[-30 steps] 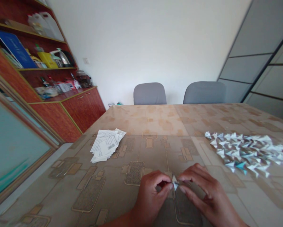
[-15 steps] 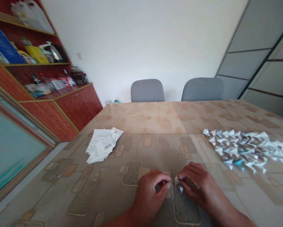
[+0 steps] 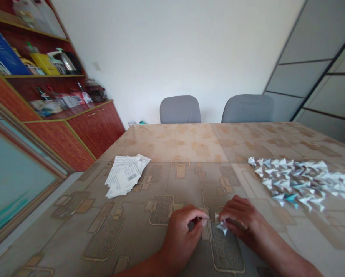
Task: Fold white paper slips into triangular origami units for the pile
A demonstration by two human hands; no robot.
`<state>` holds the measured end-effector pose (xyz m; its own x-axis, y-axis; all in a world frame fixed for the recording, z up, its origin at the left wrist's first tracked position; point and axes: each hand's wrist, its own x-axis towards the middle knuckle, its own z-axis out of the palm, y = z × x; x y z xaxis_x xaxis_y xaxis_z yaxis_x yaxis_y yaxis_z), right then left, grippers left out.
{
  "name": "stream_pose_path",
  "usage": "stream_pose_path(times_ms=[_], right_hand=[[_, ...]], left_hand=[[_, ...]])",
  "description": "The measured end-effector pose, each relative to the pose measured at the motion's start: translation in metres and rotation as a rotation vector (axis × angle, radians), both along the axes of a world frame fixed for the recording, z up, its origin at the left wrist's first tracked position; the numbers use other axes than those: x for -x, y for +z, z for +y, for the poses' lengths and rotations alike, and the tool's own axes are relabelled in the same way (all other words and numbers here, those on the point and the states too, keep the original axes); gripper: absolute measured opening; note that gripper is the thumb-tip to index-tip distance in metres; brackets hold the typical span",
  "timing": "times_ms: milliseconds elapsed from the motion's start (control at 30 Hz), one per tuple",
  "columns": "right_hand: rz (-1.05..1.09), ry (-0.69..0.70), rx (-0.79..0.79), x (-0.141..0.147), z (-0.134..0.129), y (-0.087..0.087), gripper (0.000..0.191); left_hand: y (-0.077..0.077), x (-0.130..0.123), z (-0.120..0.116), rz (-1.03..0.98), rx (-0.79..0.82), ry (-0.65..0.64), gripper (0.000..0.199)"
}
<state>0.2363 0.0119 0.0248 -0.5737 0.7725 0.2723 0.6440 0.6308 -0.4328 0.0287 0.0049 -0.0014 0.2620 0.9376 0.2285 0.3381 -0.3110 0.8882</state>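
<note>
A small folded white paper figure (image 3: 221,226) with pointed corners is pinched in the fingertips of my right hand (image 3: 241,219), low over the table. Just left of it is my left hand (image 3: 185,231), with thumb and forefinger pressed together. A gap separates its fingertips from the folded figure, and whatever it may pinch is too small to make out. On the right side of the table, many similar folded paper figures (image 3: 293,181) stand close together in rows; one of them is teal.
A loose stack of printed paper slips (image 3: 125,177) lies on the left part of the patterned tablecloth (image 3: 126,246). Two grey chairs (image 3: 180,109) stand at the far edge. A red wooden cabinet (image 3: 94,130) with bottles, a kettle and boxes is at the left.
My right hand has moved slightly right with the folded figure, which now shows more of itself. The gap to my left fingertips has widened a little.
</note>
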Motion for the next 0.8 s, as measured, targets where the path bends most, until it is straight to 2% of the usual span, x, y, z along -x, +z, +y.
stream_pose_path(times_ms=[167, 333, 433, 567, 667, 767, 800], right_hand=[[-0.035, 0.122, -0.017, -0.008, 0.002, 0.002, 0.023], [-0.129, 0.112, 0.022, -0.010, 0.004, -0.007, 0.017], [-0.138, 0.101, -0.026, -0.010, 0.004, -0.005, 0.018], [-0.075, 0.091, -0.121, -0.012, 0.001, 0.010, 0.024], [-0.069, 0.031, -0.158, -0.023, -0.002, 0.027, 0.017], [-0.069, -0.030, -0.219, -0.051, -0.002, 0.046, 0.017], [-0.037, -0.112, -0.239, -0.064, -0.001, 0.052, 0.022]], left_hand=[[0.000, 0.000, 0.001, -0.025, 0.005, 0.007, 0.017], [0.001, -0.001, 0.002, -0.027, 0.003, 0.014, 0.017], [0.000, -0.001, 0.001, -0.029, 0.001, 0.012, 0.017], [0.000, 0.001, 0.001, -0.017, 0.015, 0.009, 0.017], [0.001, 0.002, 0.001, -0.019, 0.025, 0.003, 0.017], [0.002, 0.003, 0.002, -0.014, 0.026, -0.008, 0.017], [0.002, 0.004, 0.002, -0.011, 0.022, -0.011, 0.017]])
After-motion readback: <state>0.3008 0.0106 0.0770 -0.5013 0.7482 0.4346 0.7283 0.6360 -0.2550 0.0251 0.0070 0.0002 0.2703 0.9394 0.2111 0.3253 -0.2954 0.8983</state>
